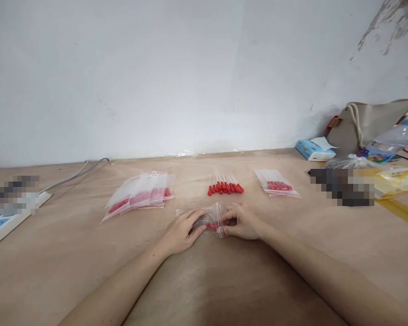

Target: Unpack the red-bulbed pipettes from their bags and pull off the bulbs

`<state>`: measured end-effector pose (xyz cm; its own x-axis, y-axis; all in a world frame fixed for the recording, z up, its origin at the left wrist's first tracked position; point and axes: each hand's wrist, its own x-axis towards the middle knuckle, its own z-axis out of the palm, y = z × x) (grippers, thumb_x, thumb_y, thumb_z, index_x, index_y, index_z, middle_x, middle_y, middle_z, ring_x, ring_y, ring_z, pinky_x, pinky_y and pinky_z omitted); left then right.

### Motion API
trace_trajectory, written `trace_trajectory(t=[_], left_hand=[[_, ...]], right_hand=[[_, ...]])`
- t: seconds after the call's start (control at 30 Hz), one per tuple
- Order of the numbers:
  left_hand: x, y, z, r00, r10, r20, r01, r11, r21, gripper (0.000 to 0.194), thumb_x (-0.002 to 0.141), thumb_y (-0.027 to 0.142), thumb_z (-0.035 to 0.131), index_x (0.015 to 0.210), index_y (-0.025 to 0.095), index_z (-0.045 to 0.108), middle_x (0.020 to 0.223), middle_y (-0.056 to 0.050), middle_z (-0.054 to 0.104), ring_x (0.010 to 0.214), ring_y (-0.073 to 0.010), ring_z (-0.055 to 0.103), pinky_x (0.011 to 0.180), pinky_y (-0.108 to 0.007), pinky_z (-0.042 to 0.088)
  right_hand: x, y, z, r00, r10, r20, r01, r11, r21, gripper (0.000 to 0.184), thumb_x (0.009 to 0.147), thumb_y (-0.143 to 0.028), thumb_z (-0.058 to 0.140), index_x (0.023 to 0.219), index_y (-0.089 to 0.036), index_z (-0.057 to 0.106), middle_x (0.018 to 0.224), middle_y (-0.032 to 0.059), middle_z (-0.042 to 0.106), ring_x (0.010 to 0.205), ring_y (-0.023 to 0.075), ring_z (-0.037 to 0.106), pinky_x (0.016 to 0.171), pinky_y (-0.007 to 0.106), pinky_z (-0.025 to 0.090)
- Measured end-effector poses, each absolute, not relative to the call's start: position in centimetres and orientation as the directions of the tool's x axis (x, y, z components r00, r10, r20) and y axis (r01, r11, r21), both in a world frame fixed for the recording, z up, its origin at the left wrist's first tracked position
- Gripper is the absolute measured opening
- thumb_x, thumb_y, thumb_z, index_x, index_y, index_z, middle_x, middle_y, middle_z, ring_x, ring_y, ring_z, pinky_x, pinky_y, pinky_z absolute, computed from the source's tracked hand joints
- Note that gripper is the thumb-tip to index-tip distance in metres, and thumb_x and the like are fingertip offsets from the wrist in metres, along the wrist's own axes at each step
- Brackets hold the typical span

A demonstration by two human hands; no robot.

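The pale wooden table (190,290) runs under both forearms. The left hand (185,231) holds a clear, thin plastic bag with a red seal line (220,213), its closed end between thumb and fingers. At the mouth, the right hand (243,222) touches the edge, thumb and fingertips a little apart; whether they pinch the film I cannot tell. A red piece (211,225) shows inside, between the hands. The limp film could fold in on itself if the left fingers slacken, and a red end caught across the seal line would probably keep it from closing.

Just beyond the grip lie thin white sticks with bulbous red ends (226,187); a forward bump of the knuckles could scatter them. Beyond to the left is an overlapping pile of filled clear bags (151,194), and to the right a smaller stack (277,184); both look slippery enough to slide if brushed. Far right sits a blue-and-white tissue pack (314,150), near the pale wall (190,81)
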<state>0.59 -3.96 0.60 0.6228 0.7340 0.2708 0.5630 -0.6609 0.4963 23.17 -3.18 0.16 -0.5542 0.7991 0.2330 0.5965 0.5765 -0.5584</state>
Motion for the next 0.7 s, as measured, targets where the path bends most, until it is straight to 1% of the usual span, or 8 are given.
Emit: trace_trajectory(t=[0.07,0.13,0.27,0.33,0.4,0.5,0.6,0.7], left_hand=[[0.6,-4.0,0.6,0.62,0.738,0.267,0.568,-0.657,0.495,0.037,0.086,0.031,0.042,0.123,0.024,0.041,0.12,-0.005,0.052,0.108,-0.0179,0.049,0.092,-0.033,0.04],[0.5,-4.0,0.5,0.617,0.74,0.268,0.575,-0.657,0.488,0.037,0.086,0.031,0.043,0.122,0.023,0.041,0.12,-0.006,0.051,0.108,-0.0185,0.048,0.093,-0.034,0.04],[0.4,-3.9,0.6,0.612,0.746,0.262,0.595,-0.653,0.469,0.043,0.084,0.034,0.046,0.125,0.023,0.039,0.122,-0.007,0.051,0.109,-0.0199,0.048,0.093,-0.036,0.04],[0.2,-3.9,0.6,0.631,0.736,0.245,0.601,-0.664,0.445,0.05,0.082,0.037,0.048,0.129,0.023,0.035,0.126,-0.008,0.047,0.114,-0.0214,0.045,0.095,-0.038,0.038],[0.0,-3.7,0.5,0.672,0.709,0.212,0.6,-0.69,0.405,0.054,0.082,0.039,0.049,0.131,0.025,0.033,0.132,-0.008,0.042,0.121,-0.0235,0.038,0.099,-0.042,0.035],[-0.1,-3.5,0.4,0.714,0.681,0.163,0.609,-0.718,0.338,0.049,0.083,0.043,0.046,0.129,0.031,0.037,0.138,-0.005,0.034,0.128,-0.0264,0.028,0.102,-0.047,0.027],[0.0,-3.6,0.2,0.709,0.69,0.145,0.634,-0.713,0.3,0.046,0.084,0.045,0.043,0.128,0.033,0.039,0.14,-0.004,0.03,0.13,-0.027,0.024,0.104,-0.05,0.022],[0.5,-4.2,-0.1,0.657,0.741,0.14,0.686,-0.664,0.297,0.047,0.085,0.046,0.04,0.129,0.032,0.037,0.141,-0.006,0.03,0.13,-0.0266,0.023,0.105,-0.051,0.019]], right_hand=[[22.9,-3.3,0.0,-0.534,0.812,0.237,0.596,0.56,-0.575,0.018,0.069,-0.042,0.064,0.08,-0.03,0.07,0.068,-0.0017,0.059,0.069,0.013,0.051,0.068,0.027,0.034],[22.7,-3.3,-0.3,-0.483,0.84,0.247,0.577,0.517,-0.632,0.015,0.071,-0.037,0.063,0.081,-0.027,0.07,0.068,-0.001,0.059,0.067,0.0127,0.051,0.063,0.025,0.035],[23.7,-2.3,0.2,-0.342,0.917,0.206,0.403,0.342,-0.849,0.019,0.07,-0.035,0.061,0.08,-0.019,0.066,0.068,0.0001,0.061,0.06,0.0114,0.052,0.055,0.023,0.04],[25.1,-1.4,1.0,-0.262,0.951,0.164,0.259,0.233,-0.937,0.023,0.069,-0.038,0.061,0.078,-0.018,0.063,0.072,0.0012,0.063,0.066,0.0128,0.056,0.061,0.025,0.043],[27.0,-0.5,1.9,-0.143,0.979,0.147,0.15,0.168,-0.974,0.023,0.067,-0.038,0.063,0.078,-0.018,0.06,0.071,0.0005,0.064,0.069,0.0135,0.058,0.067,0.027,0.044],[29.6,0.8,2.6,0.095,0.975,0.2,0.067,0.194,-0.979,0.022,0.065,-0.037,0.064,0.073,-0.018,0.057,0.067,-0.0008,0.062,0.066,0.0124,0.058,0.069,0.027,0.045],[30.5,1.5,2.4,0.199,0.938,0.284,0.152,0.257,-0.954,0.026,0.064,-0.038,0.065,0.078,-0.019,0.056,0.076,0.0018,0.065,0.072,0.0145,0.06,0.069,0.028,0.045],[29.7,1.9,1.6,0.185,0.894,0.408,0.379,0.318,-0.869,0.026,0.066,-0.039,0.063,0.082,-0.019,0.056,0.083,0.0041,0.065,0.077,0.0165,0.061,0.071,0.03,0.045]])
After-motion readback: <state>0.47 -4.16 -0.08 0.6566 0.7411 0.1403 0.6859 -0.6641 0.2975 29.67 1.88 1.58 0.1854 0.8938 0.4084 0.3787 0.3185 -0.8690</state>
